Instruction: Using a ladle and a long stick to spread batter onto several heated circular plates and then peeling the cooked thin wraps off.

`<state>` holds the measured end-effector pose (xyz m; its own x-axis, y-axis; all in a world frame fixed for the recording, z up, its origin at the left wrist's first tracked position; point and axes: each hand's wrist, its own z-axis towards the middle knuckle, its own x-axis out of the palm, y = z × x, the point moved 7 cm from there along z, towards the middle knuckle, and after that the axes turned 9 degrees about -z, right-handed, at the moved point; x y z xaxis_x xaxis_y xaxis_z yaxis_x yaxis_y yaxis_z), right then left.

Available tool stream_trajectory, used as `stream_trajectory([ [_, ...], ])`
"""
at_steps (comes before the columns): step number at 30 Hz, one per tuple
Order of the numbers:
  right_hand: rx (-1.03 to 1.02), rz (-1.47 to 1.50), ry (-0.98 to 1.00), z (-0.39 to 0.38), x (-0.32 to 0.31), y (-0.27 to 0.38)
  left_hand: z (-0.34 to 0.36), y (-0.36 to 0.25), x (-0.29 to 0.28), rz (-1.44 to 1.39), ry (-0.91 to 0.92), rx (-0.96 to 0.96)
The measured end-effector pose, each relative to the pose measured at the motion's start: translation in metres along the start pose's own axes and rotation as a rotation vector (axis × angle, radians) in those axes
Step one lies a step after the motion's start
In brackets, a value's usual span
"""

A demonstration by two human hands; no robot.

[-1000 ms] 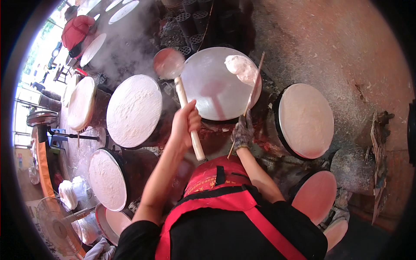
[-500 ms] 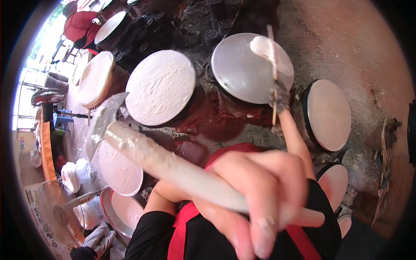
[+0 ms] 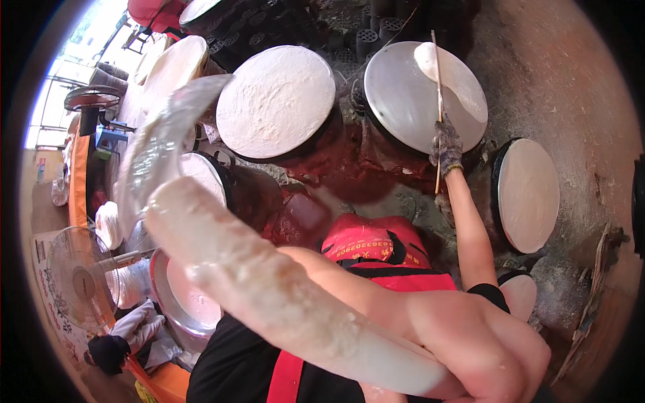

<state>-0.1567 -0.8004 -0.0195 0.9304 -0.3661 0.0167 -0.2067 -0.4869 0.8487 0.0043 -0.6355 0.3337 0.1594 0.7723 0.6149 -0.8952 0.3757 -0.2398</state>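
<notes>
My left hand (image 3: 484,336), bent across close below the view, is closed round the thick pale handle of a ladle-like tool (image 3: 248,275). Wet batter coats the handle, and its curved metal head (image 3: 158,148) points to the upper left; closeness blurs both. My right hand (image 3: 448,146), in a dark stained glove, grips a thin wooden stick (image 3: 440,87). That stick lies across the right part of a round grey griddle (image 3: 396,101). White batter (image 3: 463,91) forms a curved streak there, from the far edge along the right side.
Left of it stands a griddle covered with pale batter (image 3: 275,101); another covered griddle (image 3: 529,195) is at the right. A basin of batter (image 3: 195,295), a standing fan (image 3: 84,282) and a person in a dark cap (image 3: 111,349) are lower left. Someone in red (image 3: 154,12) is upper left.
The ladle-like tool looks larger, and my left hand has shifted toward the lower right. On the griddle the batter streak is longer, curving down the right side. The whole view has shifted.
</notes>
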Motion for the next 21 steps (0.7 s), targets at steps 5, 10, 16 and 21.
stream_trajectory([
  [5,0.028,-0.069,0.046,0.011,-0.095,-0.012,0.014,0.032,-0.022,-0.022,0.033,-0.003],
  [10,-0.083,-0.116,-0.077,0.043,-0.101,-0.009,0.032,0.059,-0.013,0.103,0.032,-0.018],
  [16,-0.852,-0.798,0.036,0.059,-0.068,0.013,0.068,0.099,-0.022,-0.084,0.129,0.444],
  [21,-0.966,-1.056,0.466,0.031,-0.113,0.017,0.052,0.103,-0.073,0.278,-0.234,0.103],
])
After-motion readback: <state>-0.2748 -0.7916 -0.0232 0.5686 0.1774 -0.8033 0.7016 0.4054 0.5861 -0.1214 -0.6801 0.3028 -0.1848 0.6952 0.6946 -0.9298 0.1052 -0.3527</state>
